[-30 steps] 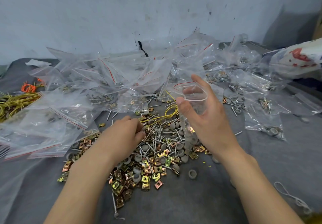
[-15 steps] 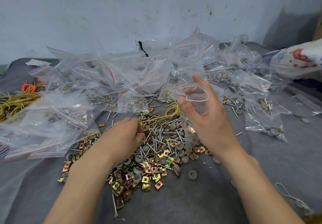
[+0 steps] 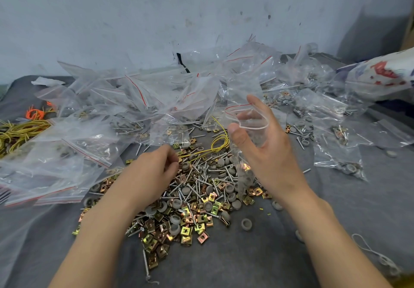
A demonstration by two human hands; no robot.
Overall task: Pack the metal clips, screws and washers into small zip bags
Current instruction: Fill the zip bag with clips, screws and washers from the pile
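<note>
Fingers (image 3: 261,107) and thumb of the right hand (image 3: 271,155) are curled round the mouth of a zip bag (image 3: 245,175), which is held open above the pile (image 3: 197,198) of clips, screws and washers on the grey surface (image 3: 291,254). The left hand (image 3: 152,173) is curled into the pile, and whether anything is pinched cannot be told. The film is judged limp and slippery, best gripped at the stiffer zip rim. The parts are judged small, hard and easily scattered.

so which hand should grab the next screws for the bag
Left. The left hand is down on the loose pile of screws, clips and washers, fingers curled, while the right hand is occupied holding the zip bag open above it.
</note>
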